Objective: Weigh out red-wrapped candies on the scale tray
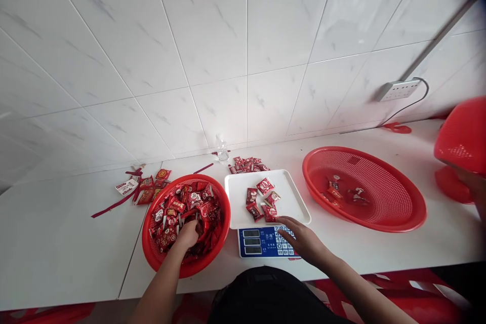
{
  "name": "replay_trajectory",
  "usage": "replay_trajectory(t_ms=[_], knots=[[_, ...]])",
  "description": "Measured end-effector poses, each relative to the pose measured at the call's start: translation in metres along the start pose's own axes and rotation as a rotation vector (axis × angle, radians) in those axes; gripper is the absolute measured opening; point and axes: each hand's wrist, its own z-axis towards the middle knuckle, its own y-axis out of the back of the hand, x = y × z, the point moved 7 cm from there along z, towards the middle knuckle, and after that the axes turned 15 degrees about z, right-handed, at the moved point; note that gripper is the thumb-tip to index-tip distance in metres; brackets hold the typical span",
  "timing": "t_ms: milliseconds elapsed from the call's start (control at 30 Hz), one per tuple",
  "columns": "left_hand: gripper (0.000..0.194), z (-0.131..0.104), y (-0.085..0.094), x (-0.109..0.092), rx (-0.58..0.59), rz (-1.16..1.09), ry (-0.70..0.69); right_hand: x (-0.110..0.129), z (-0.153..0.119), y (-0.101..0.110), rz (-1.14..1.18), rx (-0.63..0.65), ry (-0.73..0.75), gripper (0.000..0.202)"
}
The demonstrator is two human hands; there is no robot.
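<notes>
My left hand reaches down into a red plastic basket full of small red wrapped packets. Its fingers are sunk among the packets, so whether they grip one is hidden. On the right, my right hand is over the keypad of a blue digital scale, fingers stretched out and apart. Its fingertips are by the front edge of the scale's white tray, close to a red packet. Several packets lie on that tray, bunched around its middle.
More packets lie behind the tray, near a clear plastic bottle. Left of the full basket are packets and a dark red ribbon. A wide red basket holds a few packets. Another person's arm shows at far right.
</notes>
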Motion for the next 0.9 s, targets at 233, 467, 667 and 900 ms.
replay_trajectory(t_ms=[233,467,667,900], knots=[[0.015,-0.015,0.052,0.003,-0.235,-0.442,0.066,0.003,0.003,0.003,0.036,-0.008,-0.005,0.041],[0.047,-0.037,0.064,-0.067,-0.118,-0.941,-0.116,0.03,0.009,-0.006,0.321,0.028,-0.049,0.038],[0.032,-0.07,0.025,-0.156,0.186,-1.034,-0.285,0.04,0.011,-0.028,0.483,0.135,-0.096,0.043],[0.031,-0.069,0.012,-0.173,0.208,-0.952,-0.34,0.022,0.018,-0.015,0.507,0.02,-0.199,0.036]])
